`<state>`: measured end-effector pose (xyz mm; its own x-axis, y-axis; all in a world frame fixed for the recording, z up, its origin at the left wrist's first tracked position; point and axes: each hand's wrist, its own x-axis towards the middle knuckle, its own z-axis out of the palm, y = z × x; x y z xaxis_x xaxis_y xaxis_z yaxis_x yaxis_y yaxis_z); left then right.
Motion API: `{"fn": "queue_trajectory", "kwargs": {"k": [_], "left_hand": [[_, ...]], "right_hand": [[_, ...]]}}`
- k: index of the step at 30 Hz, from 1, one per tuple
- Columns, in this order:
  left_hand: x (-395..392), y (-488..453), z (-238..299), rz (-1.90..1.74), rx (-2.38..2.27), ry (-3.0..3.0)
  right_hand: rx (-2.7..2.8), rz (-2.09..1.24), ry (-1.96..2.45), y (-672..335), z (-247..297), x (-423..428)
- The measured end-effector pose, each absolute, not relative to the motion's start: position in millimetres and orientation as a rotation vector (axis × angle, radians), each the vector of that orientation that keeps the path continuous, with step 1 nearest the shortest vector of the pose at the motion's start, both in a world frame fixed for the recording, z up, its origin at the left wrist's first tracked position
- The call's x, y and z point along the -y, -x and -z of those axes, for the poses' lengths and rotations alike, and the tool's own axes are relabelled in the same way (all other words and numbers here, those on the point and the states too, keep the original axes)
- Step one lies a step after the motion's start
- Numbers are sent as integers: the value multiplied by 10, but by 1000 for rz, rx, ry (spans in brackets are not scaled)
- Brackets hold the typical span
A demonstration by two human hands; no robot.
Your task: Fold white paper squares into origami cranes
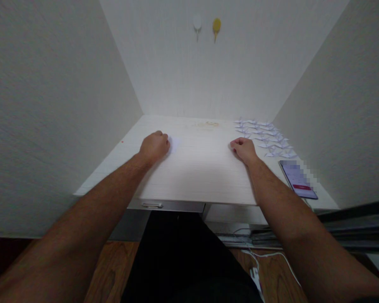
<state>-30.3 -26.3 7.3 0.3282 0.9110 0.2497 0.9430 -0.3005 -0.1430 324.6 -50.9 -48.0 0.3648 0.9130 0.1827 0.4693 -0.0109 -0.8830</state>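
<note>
My left hand (156, 147) rests closed in a loose fist on the left part of the white desk (202, 168). Right beside its knuckles lies a pale, faintly lavender sheet of paper (176, 144); the hand hides its left side. On the other side of the desk my right hand (244, 149) is curled shut, thumb against the fingers, with nothing visible in it. Just beyond it, several folded white paper cranes (265, 136) stand in rows at the back right.
A phone (298, 179) with a lit screen lies at the desk's right edge. Two hooks, one white (197, 22) and one yellow (216, 25), are on the wall. Below are a drawer handle (152, 205) and a white cable (271, 254). Walls close in both sides.
</note>
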Motion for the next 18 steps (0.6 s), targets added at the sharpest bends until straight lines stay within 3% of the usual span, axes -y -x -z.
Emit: {"fn": "queue_trajectory", "kwargs": {"k": [4,9,18], "left_hand": [[214,317,-119,330,1648,2237],[128,285,-29,26,1561,2538],[-64,396,-90,-94,1586,2744]], "right_hand": [[1251,-566,1635,-3249,493,507],[1249,-566,1643,-3247,480,525],[1225,-596,1636,-3226,450,550]]}}
